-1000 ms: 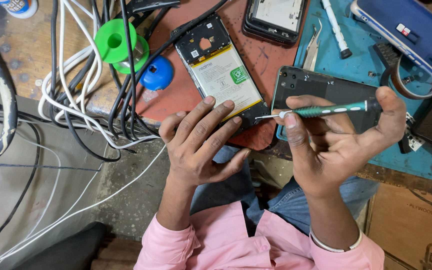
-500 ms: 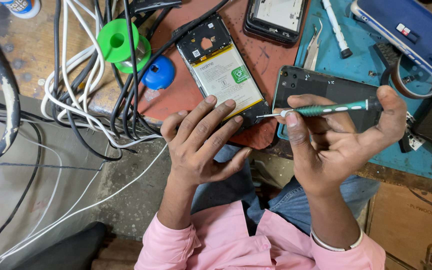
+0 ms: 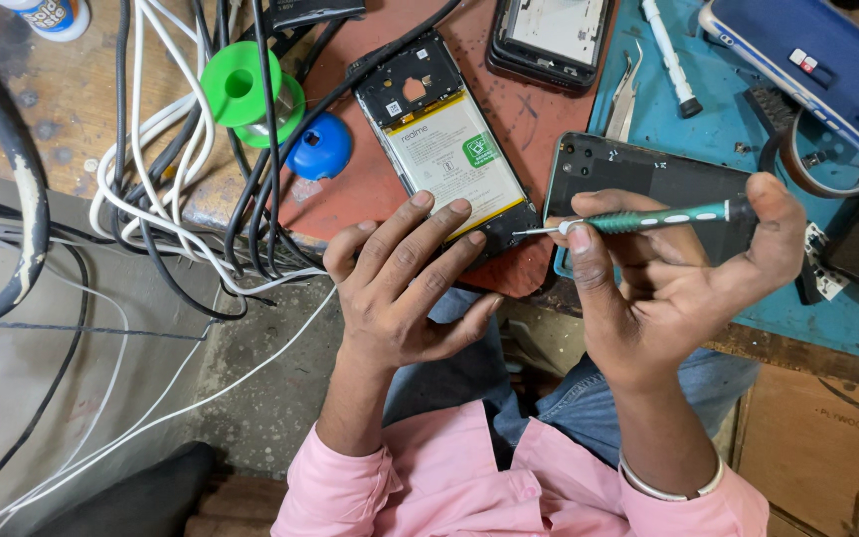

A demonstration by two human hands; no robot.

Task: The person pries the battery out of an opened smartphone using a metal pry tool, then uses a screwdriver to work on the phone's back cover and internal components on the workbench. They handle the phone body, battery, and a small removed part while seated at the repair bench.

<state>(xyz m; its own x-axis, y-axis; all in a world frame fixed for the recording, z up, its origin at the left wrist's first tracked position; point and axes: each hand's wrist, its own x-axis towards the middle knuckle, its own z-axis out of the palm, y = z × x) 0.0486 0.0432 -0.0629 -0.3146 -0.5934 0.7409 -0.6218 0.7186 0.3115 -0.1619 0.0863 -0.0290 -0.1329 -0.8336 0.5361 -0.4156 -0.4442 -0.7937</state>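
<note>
An opened phone (image 3: pixel 444 149) with its back off and battery showing lies on a reddish mat (image 3: pixel 509 109). My left hand (image 3: pixel 400 288) rests its fingertips on the phone's near end, holding it down. My right hand (image 3: pixel 668 268) grips a green-handled precision screwdriver (image 3: pixel 648 219), lying nearly level, its metal tip pointing left at the phone's lower right corner. Under that hand lies a dark phone back cover (image 3: pixel 648 184) on a teal mat (image 3: pixel 728 109).
Black and white cables (image 3: pixel 181 199) tangle at left, beside a green solder spool (image 3: pixel 246 94) and a blue cap (image 3: pixel 320 149). Another phone frame (image 3: pixel 549 40), tweezers (image 3: pixel 628 94), a white tool (image 3: pixel 668 55), a blue case (image 3: pixel 807 60) and a tape roll (image 3: pixel 807 159) lie farther back.
</note>
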